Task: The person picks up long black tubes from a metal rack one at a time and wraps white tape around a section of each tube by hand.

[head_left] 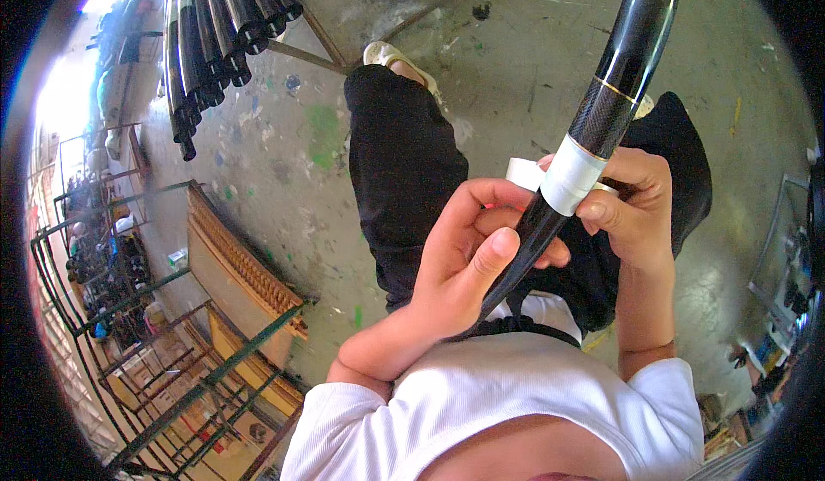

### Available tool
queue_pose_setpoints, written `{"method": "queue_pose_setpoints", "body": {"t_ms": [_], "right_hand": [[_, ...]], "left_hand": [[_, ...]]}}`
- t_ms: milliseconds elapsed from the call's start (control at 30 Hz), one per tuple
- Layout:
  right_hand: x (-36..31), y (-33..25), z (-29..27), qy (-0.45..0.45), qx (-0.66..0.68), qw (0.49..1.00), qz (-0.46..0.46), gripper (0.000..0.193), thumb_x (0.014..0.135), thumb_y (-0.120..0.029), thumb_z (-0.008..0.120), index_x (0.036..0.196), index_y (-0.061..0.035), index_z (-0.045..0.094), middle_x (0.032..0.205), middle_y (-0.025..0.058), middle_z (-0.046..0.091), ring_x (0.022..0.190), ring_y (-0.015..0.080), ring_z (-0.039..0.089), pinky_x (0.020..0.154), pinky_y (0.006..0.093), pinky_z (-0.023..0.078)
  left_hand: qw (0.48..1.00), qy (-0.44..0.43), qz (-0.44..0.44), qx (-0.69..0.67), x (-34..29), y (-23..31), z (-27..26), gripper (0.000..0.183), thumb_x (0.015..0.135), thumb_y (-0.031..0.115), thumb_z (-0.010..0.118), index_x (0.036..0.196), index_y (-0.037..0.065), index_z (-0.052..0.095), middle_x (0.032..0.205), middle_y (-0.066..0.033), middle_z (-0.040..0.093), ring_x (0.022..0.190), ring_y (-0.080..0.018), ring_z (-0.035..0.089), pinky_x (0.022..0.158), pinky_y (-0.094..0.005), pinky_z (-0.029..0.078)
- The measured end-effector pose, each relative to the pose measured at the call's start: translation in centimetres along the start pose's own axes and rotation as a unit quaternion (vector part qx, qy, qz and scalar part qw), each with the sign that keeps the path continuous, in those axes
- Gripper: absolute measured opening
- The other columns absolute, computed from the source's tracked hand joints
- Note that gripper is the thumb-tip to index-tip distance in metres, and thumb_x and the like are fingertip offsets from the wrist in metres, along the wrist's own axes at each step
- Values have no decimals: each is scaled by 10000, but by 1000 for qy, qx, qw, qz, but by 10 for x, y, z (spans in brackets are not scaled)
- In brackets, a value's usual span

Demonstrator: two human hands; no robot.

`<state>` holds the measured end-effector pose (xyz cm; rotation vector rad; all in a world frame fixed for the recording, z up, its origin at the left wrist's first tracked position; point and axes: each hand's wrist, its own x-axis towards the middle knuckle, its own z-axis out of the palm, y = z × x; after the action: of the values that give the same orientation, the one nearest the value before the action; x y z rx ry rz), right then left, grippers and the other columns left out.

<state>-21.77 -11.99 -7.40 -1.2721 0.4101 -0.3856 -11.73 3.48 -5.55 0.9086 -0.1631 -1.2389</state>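
Note:
A long glossy black tube (640,30) slants from the top right down toward my waist. Part of it shows a woven carbon-like band edged by thin gold lines. Just below that band, white tape (571,176) is wrapped around the tube. My left hand (468,253) curls around the tube below the tape, its thumb lying along the near side. From the right, my right hand (640,202) grips the tube at the tape, thumb pressed near the wrap's lower edge. A white piece (524,172), perhaps the tape roll, sticks out behind the tube; its far part is hidden.
Several black tubes (228,30) lie bundled on a metal stand (322,38) at the upper left. Metal-framed racks (163,361) with a wooden slotted board (245,257) stand to the left. My legs (400,180) flank the paint-spotted concrete floor (301,137).

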Motion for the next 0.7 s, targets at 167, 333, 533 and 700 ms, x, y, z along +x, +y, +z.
{"method": "queue_pose_setpoints", "body": {"t_ms": [167, 333, 533, 700], "right_hand": [[-3, -7, 8, 45, -62, 997, -21, 244, 727, -79, 716, 951, 8, 673, 765, 18, 647, 603, 23, 528, 495, 162, 380], [-1, -2, 3, 3, 5, 1000, 7, 269, 729, -68, 709, 980, 18, 662, 793, 40, 658, 640, 44, 563, 539, 173, 424], [-4, -2, 1, 11, -41, 999, -15, 282, 718, -67, 723, 978, 23, 661, 815, 52, 660, 670, 59, 580, 569, 184, 437], [-5, -1, 4, 22, -49, 998, 12, 298, 694, -80, 745, 962, 23, 665, 814, 60, 661, 707, 74, 590, 618, 201, 449]], "left_hand": [[941, -10, 166, 294, 1, -13, -15, 454, 816, 148, 663, 1134, 2, 373, 1008, -141, 555, 896, -153, 570, 760, -268, 476], [998, -12, 31, 44, -1, -8, -3, 436, 887, 255, 563, 1164, 1, 342, 973, -147, 574, 884, -157, 573, 771, -270, 462], [978, 20, 98, 184, -3, -6, -9, 505, 780, 156, 705, 1114, 18, 351, 980, -82, 510, 886, -127, 539, 793, -242, 423], [975, 3, 170, 141, -2, -20, 2, 429, 838, 118, 621, 1143, -13, 349, 1013, -115, 535, 919, -162, 563, 815, -266, 446]]}}
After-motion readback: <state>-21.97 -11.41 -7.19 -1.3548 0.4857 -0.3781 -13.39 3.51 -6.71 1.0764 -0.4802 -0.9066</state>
